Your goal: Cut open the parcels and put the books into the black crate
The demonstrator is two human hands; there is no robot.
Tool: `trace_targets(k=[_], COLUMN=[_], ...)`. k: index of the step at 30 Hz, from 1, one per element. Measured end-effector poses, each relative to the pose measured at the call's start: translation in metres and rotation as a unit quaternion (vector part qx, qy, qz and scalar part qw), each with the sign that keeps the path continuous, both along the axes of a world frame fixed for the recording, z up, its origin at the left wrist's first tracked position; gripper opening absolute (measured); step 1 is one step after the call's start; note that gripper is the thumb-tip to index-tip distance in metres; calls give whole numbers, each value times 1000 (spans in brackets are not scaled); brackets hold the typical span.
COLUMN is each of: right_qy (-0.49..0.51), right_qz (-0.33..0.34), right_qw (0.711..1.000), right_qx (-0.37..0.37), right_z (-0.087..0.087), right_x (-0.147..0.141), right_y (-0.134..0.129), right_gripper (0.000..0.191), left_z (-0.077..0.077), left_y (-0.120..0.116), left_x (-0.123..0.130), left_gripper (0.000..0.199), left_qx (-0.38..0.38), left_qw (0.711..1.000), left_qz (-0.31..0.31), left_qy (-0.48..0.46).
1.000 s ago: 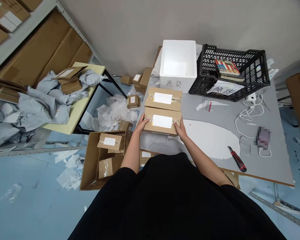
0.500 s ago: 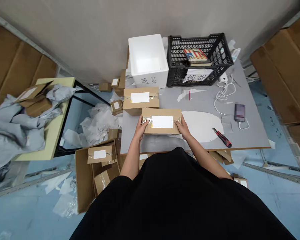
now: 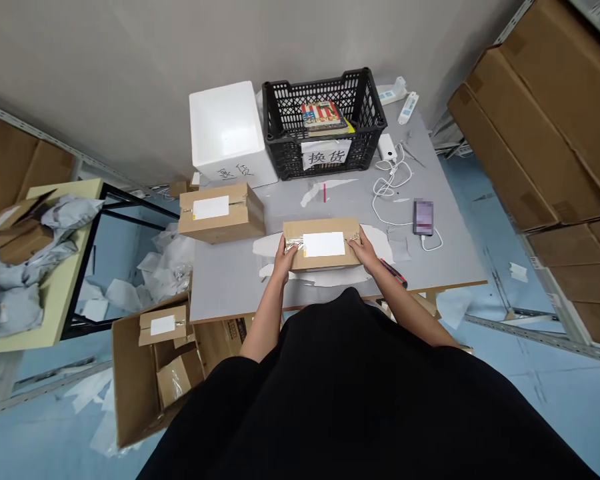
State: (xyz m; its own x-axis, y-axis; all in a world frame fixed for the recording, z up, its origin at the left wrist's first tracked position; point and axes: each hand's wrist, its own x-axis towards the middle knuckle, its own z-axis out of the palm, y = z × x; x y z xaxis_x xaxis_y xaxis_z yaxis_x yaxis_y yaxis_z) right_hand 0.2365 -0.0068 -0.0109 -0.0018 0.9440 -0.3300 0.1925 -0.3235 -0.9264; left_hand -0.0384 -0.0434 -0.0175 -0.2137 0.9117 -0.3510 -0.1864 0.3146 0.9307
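My left hand [image 3: 286,257] and my right hand [image 3: 363,248] grip the short ends of a taped cardboard box [image 3: 323,257] near the front of a grey table [image 3: 230,293]. A white label [image 3: 324,245] sits on its top. To the left stands a similar labelled cardboard box [image 3: 221,215], apart from my hands. A red-and-black utility knife [image 3: 393,272] lies just past my right wrist, partly hidden by my forearm. White paper scraps [image 3: 280,270] lie under the held box.
A white foam box [image 3: 225,130] and a black plastic crate [image 3: 320,127] holding a book stand at the table's back. A phone [image 3: 423,217] and white cable [image 3: 390,193] lie right. An open carton [image 3: 145,373] sits on the floor, front left, below the table edge.
The view has swung, shifting the table and crate left. The gap between the two boxes has widened since the oldest frame. Both hands stay on the same box.
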Motion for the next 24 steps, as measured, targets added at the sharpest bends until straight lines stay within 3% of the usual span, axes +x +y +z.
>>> trace_targets(k=[4, 8, 19, 24], right_qy=[5, 7, 2, 96], right_qz=[25, 33, 28, -25], right_qw=[1000, 999, 1000, 995], right_qx=[11, 10, 4, -33], right_z=[-1, -6, -10, -27], right_x=[45, 61, 53, 65], right_y=[9, 8, 2, 0], right_gripper=[83, 83, 83, 65], left_z=[1, 0, -18, -28], left_y=[-2, -8, -13, -17], left_x=[47, 64, 51, 40], left_gripper=[79, 79, 83, 63], left_qx=[-11, -23, -17, -37], left_qw=[999, 999, 999, 998], left_qz=[33, 48, 30, 39], left_qy=[1, 4, -4, -37])
